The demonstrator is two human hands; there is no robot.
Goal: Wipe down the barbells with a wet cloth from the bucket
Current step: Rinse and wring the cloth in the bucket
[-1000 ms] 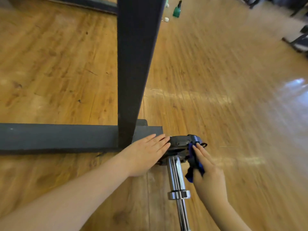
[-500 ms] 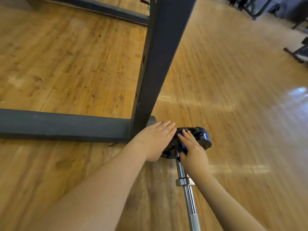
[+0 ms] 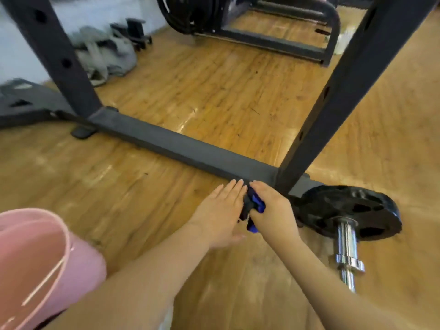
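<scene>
Change since half a second ago: both hands have come off the black rubber-coated weight plate point(image 3: 350, 211) and now meet in the air to its left; the view has swung leftward, bringing a pink plastic bucket point(image 3: 35, 265) into the lower left corner.

Item: small dark-blue wet cloth point(image 3: 253, 206). Bunched into a wad, partly hidden between the hands. Judged soft, light and limp; best taken by gathering it in the palm, and likely to drip.

Right hand point(image 3: 273, 210): fingers curled round the cloth, gripping it. Left hand point(image 3: 221, 210): fingers straight and together, palm toward the cloth, holding nothing; whether it touches the cloth cannot be told.

Item: chrome steel barbell point(image 3: 346, 246). Lies on the wooden floor point(image 3: 214, 91) to the right of the hands, sleeve and collar bright, the plate on its far end beside the foot of the black steel rack point(image 3: 190, 148). Judged heavy, rigid and smooth, slippery when wet; better wiped where it lies than lifted, the free hand steadying the plate.

Other: grey bag point(image 3: 104, 53) by the far wall, blurred.
</scene>
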